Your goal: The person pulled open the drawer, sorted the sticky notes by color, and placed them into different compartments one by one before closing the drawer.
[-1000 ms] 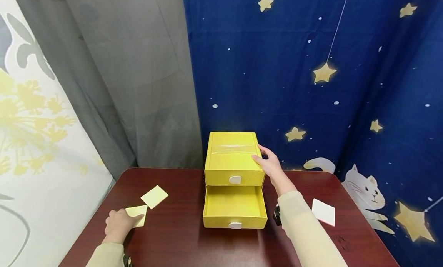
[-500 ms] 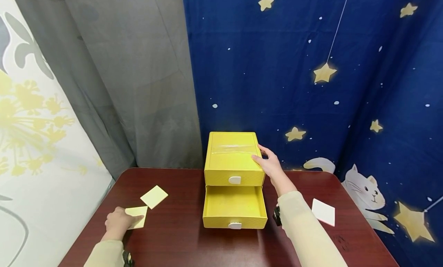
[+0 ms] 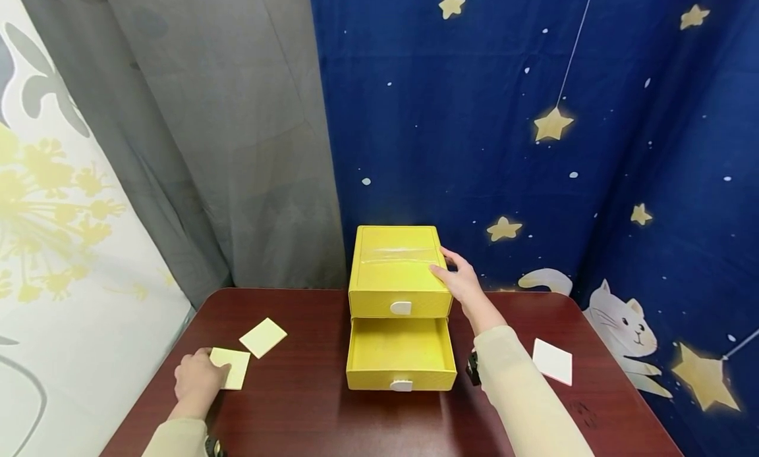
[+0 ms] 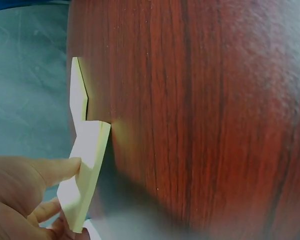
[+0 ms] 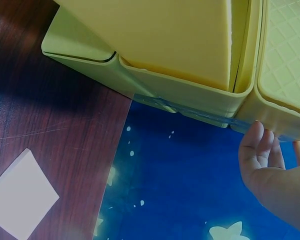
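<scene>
At the table's left, my left hand (image 3: 198, 381) pinches a pale yellow sticky note pad (image 3: 232, 368), thumb on top and fingers under its edge. In the left wrist view the pad (image 4: 87, 167) is tilted, with a shadow beside it. A second yellow pad (image 3: 263, 338) lies just beyond. My right hand (image 3: 464, 286) rests against the upper right edge of a yellow two-drawer box (image 3: 398, 272), thumb on top and fingertips at the side. The box's lower drawer (image 3: 401, 355) is pulled out with nothing visible inside; the upper drawer is in.
A white note pad (image 3: 553, 361) lies on the dark red table (image 3: 296, 417), right of my right sleeve. Clear tape (image 3: 400, 254) runs across the box top. A grey curtain (image 3: 237, 147) and a blue starry curtain (image 3: 474, 114) hang behind the table.
The left hand's hold on the pad has shifted; the pad has turned slightly and moved a little left and up. My right hand and the box stay put.
</scene>
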Action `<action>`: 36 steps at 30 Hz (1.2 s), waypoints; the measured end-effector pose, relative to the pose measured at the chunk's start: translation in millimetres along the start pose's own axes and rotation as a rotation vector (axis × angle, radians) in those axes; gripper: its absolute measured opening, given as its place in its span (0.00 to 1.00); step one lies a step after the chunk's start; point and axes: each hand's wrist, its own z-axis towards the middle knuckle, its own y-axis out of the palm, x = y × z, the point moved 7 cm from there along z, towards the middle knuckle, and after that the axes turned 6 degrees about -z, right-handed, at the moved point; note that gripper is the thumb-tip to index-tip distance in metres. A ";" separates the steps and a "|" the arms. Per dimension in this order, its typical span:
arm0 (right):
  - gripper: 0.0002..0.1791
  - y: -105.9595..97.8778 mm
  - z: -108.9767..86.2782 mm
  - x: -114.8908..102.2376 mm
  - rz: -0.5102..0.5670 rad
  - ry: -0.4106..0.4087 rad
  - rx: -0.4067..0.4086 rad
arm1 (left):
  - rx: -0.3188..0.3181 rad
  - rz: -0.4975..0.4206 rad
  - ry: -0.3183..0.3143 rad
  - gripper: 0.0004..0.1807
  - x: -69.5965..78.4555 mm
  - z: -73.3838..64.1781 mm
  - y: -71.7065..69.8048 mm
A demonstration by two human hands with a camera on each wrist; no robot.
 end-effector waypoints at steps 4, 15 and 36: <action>0.34 -0.2 0.1 -1.5 -0.005 0.001 -0.003 | 0.033 -0.017 0.031 0.26 2.9 -2.4 -5.6; 0.34 -0.6 2.5 -1.0 0.002 -0.009 0.001 | 0.139 -0.013 0.177 0.18 23.2 -10.9 -12.9; 0.34 -0.2 0.7 -1.5 0.004 0.002 -0.003 | 0.417 0.012 0.583 0.10 74.2 -48.1 -17.5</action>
